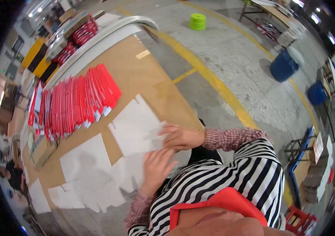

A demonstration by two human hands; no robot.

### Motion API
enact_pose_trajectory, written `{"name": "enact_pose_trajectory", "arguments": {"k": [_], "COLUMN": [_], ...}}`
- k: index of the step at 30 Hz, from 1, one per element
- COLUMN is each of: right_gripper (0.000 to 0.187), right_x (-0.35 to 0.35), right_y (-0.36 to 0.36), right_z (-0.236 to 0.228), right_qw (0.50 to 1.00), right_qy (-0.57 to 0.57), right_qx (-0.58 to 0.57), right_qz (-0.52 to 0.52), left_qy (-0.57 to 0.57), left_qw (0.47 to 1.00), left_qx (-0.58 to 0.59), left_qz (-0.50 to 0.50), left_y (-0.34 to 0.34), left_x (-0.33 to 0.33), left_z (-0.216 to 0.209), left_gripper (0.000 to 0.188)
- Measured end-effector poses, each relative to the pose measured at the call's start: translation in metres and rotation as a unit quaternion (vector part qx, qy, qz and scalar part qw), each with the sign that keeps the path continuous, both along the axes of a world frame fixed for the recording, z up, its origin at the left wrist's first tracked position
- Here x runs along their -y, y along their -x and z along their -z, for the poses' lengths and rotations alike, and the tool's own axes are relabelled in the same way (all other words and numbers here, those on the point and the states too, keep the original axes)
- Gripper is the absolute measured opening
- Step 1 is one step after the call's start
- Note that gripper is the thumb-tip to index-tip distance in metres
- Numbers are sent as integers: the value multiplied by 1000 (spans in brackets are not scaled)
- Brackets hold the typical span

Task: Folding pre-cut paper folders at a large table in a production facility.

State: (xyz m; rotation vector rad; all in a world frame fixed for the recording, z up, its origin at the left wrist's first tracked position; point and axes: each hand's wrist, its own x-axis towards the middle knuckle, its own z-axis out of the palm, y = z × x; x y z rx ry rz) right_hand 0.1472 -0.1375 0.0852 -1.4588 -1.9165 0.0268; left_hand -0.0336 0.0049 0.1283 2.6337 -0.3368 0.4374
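Observation:
On the table before me lies a white die-cut cardboard blank with slots and flaps, its white side up. My right hand is at its right edge, fingers bent and closed on the cardboard there. Just below, my left hand closes its fingers on the near part of the blank. The two hands almost touch, and they partly hide the edge between them. More white cardboard blanks lie flat to the left, some overlapping.
A long row of red folded cartons stands packed on the brown tabletop. Behind are a white rail and more red bundles. A green stool and a blue barrel stand on the floor. Another person is at far left.

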Motion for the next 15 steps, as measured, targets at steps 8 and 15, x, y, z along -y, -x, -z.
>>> {"name": "enact_pose_trajectory", "arguments": {"k": [8, 15], "right_gripper": [35, 58], "right_x": [162, 119], "right_y": [-36, -44], "right_z": [43, 55], "right_qw": [953, 812], "right_qy": [156, 258], "right_qx": [-18, -248], "right_qz": [260, 460], "left_qy": [-54, 303], "left_qw": [996, 876], "left_qx": [-66, -243], "left_qz": [-25, -285], "left_y": [3, -37], "left_x": [10, 11], "left_z": [120, 113], "left_gripper": [63, 18]}}
